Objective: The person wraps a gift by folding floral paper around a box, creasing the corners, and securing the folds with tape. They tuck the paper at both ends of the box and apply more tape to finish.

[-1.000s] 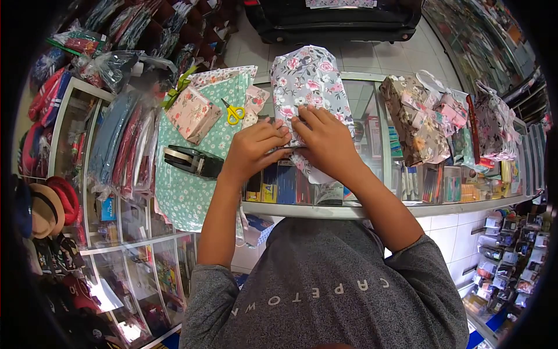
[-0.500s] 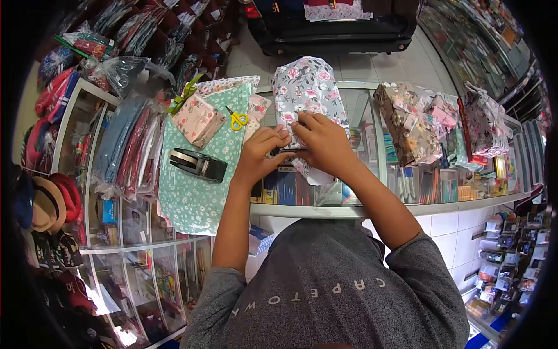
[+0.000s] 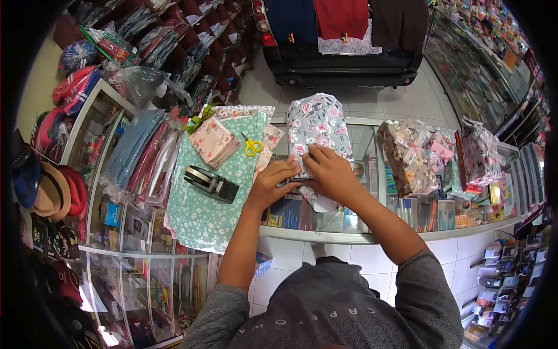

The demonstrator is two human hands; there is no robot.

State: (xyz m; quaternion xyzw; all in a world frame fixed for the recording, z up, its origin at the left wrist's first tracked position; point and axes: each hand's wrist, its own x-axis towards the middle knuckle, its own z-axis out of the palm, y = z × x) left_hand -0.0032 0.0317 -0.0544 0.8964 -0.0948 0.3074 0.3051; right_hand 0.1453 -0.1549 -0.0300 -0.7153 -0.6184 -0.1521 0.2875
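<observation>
A package in grey wrapping paper with pink flowers (image 3: pixel 317 119) lies on the glass counter in front of me. My left hand (image 3: pixel 274 181) grips the left side of its near end, fingers on top and thumb pointing inward. From the right, my right hand (image 3: pixel 330 174) presses its bent fingers on the paper, thumb close to the other thumb. A loose flap of the paper (image 3: pixel 322 202) hangs below the right hand. The fold between the thumbs is mostly hidden. Left of my hands are a black tape dispenser (image 3: pixel 210 184) and yellow-handled scissors (image 3: pixel 252 145).
Green flowered paper (image 3: pixel 197 224) lies under the dispenser and a small pink wrapped box (image 3: pixel 214 142). Wrapped gifts (image 3: pixel 407 160) stand at the right on the glass counter (image 3: pixel 349 234). Bagged clothes (image 3: pixel 136 154) are stacked left. A black vehicle rear (image 3: pixel 343 72) is beyond.
The camera view has tilted up, so the counter sits lower in the picture and more of the vehicle shows. Both hands stay at the package's near end, with little visible finger movement.
</observation>
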